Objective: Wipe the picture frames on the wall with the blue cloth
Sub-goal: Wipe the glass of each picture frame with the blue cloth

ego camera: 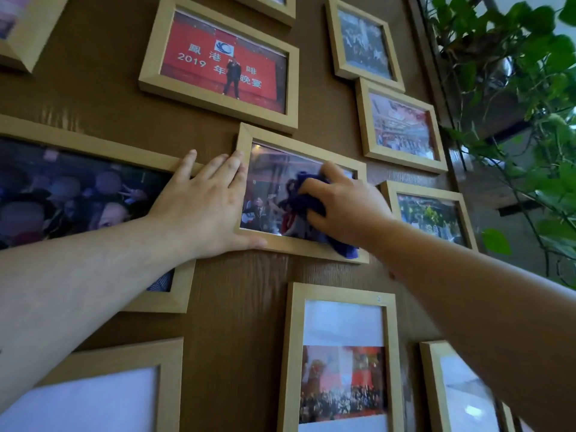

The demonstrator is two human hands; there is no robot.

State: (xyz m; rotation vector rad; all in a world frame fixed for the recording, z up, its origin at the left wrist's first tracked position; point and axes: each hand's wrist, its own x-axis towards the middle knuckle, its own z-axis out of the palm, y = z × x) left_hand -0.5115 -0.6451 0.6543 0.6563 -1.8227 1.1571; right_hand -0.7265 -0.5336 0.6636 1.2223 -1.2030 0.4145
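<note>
Brown wood-grain wall point(103, 88), many pale wooden frames. Centre frame point(299, 145): left hand point(205, 204) flat, fingers point(218, 165) spread open along its left edge. Right hand point(346, 210), fingers curled, gripping blue cloth point(307, 190) pressed on glass. Green plant point(514, 88) beyond right hand.

The right hand point(346, 210) hides most of the cloth point(307, 194). The plant point(511, 88) is blurred; corner frames point(18, 29) are cut off.
</note>
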